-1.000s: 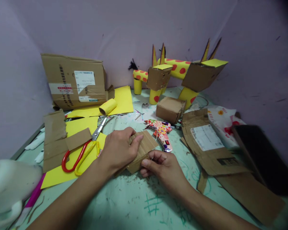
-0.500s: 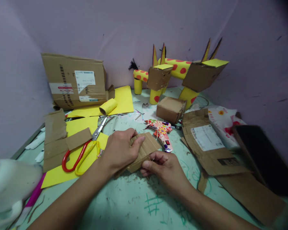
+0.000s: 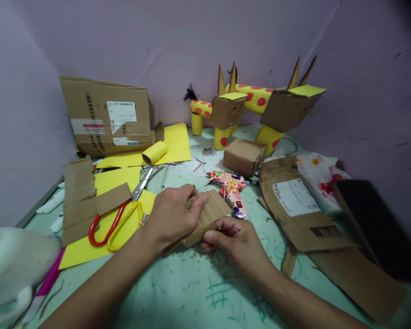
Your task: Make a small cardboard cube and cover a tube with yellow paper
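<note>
Between my hands, low over the green table, is a small folded piece of cardboard (image 3: 210,211). My left hand (image 3: 174,211) grips it from the left, its thumb lying across the top face. At the near right edge my right hand (image 3: 231,237) pinches the cardboard between thumb and fingers; its fingertips are partly hidden. Just behind lies a flower-patterned glue gun (image 3: 230,185), nozzle to the left. Scissors (image 3: 123,214) with one red and one yellow handle rest to the left on yellow paper (image 3: 78,257), beside a small cardboard strip (image 3: 113,199).
Two spotted yellow animal figures (image 3: 228,112) stand at the back, near a small cardboard box (image 3: 244,157). A large carton (image 3: 106,119) leans at back left. Flattened cardboard (image 3: 294,228) and a dark phone-like slab (image 3: 373,224) lie right. A white mug (image 3: 17,260) stands front left.
Almost nothing differs. Both hands keep their hold on the cardboard, which has shifted very slightly to the right.
</note>
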A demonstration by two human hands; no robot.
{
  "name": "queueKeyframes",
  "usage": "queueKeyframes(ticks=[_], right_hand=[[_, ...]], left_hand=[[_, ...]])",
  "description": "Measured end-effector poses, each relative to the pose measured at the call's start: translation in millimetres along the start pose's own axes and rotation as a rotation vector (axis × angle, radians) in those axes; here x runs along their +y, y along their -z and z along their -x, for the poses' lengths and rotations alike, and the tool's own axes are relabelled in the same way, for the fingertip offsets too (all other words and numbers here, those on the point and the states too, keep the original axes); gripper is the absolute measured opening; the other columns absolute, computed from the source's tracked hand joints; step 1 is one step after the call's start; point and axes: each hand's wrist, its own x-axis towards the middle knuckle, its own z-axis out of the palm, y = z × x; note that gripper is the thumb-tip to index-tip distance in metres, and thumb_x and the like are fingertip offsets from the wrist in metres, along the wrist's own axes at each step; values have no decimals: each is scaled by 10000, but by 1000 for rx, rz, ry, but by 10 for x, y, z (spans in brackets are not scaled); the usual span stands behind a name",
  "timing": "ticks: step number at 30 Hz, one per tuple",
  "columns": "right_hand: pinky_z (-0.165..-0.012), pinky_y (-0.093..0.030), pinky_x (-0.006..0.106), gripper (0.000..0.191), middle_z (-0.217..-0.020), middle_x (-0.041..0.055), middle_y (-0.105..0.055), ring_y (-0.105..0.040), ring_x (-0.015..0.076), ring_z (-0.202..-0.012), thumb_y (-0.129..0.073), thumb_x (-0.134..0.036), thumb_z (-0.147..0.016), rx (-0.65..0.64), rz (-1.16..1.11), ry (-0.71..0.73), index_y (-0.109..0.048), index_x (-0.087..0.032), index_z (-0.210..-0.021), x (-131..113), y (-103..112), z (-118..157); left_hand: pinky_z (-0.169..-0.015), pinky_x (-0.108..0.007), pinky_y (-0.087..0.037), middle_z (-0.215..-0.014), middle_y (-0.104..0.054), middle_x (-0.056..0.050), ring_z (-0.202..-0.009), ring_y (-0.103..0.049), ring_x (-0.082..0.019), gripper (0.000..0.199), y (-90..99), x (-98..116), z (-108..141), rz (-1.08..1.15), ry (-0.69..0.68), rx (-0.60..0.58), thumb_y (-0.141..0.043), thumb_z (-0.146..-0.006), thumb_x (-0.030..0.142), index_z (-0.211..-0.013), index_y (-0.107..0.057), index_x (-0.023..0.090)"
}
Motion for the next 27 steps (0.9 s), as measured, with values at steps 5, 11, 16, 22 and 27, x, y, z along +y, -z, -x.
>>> queueKeyframes(ticks=[5, 11, 16, 22, 27], right_hand=[[-481, -439, 243, 153, -453, 19, -661, -580, 125, -442, -761, -237, -534, -2, 7, 10, -645, -141, -508, 17, 12, 3], [-473, -445, 239, 184, -448, 19, -661, -583, 124, -433, -783, -254, -521, -6, -10, -3, -639, -140, -511, 8, 2, 1], [-469, -454, 233, 226, -446, 17, -667, -592, 124, -426, -820, -269, -493, -10, -33, -5, -635, -140, -511, 6, 6, -6], [-480, -500, 219, 363, -463, 0, -670, -626, 124, -439, -868, -376, -438, 22, -93, -2, -600, -147, -524, -59, 47, -4], [-413, -496, 189, 402, -444, -50, -614, -588, 90, -382, -875, -407, -449, 40, -137, -1, -600, -143, -575, -115, 83, 0]], left_hand=[[-606, -303, -417, -709, -695, -72, -649, -612, -203, 271, -7, -2, 4, -6, -1, 4, -498, -839, 388, -778, -652, 175], [-619, -307, -431, -725, -709, -75, -663, -628, -207, 274, -3, 0, 1, -14, -4, 9, -502, -842, 382, -803, -676, 174], [-691, -325, -464, -834, -736, -74, -764, -659, -224, 336, 56, 1, 1, 23, -34, 16, -456, -876, 415, -940, -695, 188], [-881, -364, -453, -1082, -693, -88, -1007, -614, -237, 380, 334, 13, -24, 119, -106, 188, -407, -898, 409, -1043, -651, 155], [-846, -393, -472, -1096, -651, -76, -959, -600, -241, 360, 456, -34, 241, 132, 27, 342, -547, -801, 420, -1063, -607, 181]])
